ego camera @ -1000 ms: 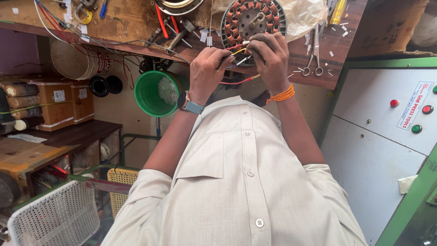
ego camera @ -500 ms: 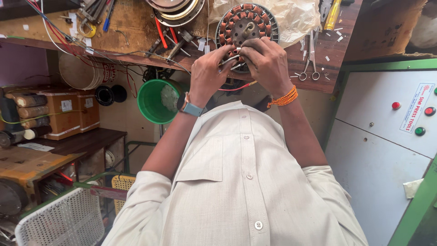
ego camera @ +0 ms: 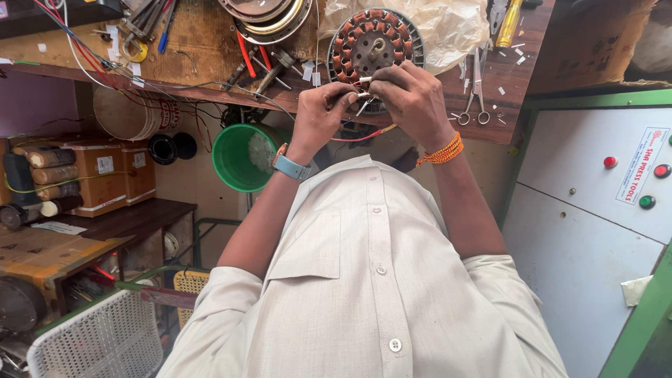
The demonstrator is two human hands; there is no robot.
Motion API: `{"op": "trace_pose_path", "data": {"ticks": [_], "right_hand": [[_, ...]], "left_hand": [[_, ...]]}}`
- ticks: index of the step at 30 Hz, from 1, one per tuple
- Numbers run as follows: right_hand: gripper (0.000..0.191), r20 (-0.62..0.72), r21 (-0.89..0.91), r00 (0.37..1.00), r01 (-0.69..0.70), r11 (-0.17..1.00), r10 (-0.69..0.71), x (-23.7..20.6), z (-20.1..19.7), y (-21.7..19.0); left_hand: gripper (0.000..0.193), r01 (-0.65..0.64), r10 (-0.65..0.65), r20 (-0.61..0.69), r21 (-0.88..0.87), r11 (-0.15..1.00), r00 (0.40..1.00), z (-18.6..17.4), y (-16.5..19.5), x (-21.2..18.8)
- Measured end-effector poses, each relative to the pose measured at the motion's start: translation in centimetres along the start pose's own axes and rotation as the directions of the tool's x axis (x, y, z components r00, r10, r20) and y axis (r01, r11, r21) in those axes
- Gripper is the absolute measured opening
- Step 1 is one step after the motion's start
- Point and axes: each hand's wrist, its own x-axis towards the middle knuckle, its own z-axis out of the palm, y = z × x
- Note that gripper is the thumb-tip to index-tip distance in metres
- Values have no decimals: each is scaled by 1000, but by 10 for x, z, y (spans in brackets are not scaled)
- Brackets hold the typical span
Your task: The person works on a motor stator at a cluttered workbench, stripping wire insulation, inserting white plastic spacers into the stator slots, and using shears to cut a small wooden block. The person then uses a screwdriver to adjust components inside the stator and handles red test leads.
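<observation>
Fingertips of the left hand (ego camera: 322, 115) and right hand (ego camera: 413, 101) hide the thin wire ends (ego camera: 362, 82) they pinch; each grip is closed tight. Behind them on the desk (ego camera: 504, 84) lies the round stator (ego camera: 374, 42), copper coils ringing its grey hub, lower edge covered.

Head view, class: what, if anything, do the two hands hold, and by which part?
Both the left hand and the right hand pinch the thin wire leads by their free ends, beside the copper-wound stator on the wooden bench.
</observation>
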Motion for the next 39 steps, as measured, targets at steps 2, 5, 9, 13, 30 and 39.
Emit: {"op": "trace_pose_path", "data": {"ticks": [2, 5, 9, 13, 30, 39], "right_hand": [[21, 1, 5, 1000, 21, 1000, -21, 1, -1, 0], [21, 12, -7, 998, 64, 998, -64, 5, -3, 1], [17, 52, -59, 995, 91, 994, -88, 8, -4, 2], [14, 75, -38, 994, 88, 995, -85, 6, 2, 5], [17, -165, 110, 970, -164, 980, 181, -17, 31, -15], [16, -158, 145, 952, -241, 960, 263, -8, 39, -29]], "left_hand": [[17, 108, -107, 20, -75, 991, 994, 1, -1, 1], [18, 129, -127, 25, -61, 990, 992, -1, 0, 3], [17, -54, 54, 5, 63, 997, 999, -1, 4, 6], [14, -201, 246, -49, 441, 875, 968, 2, 10, 1], [28, -385, 650, -4, 803, 455, 760, -4, 18, 6], [30, -410, 569, -74, 617, 671, 819, 4, -10, -9]]}}
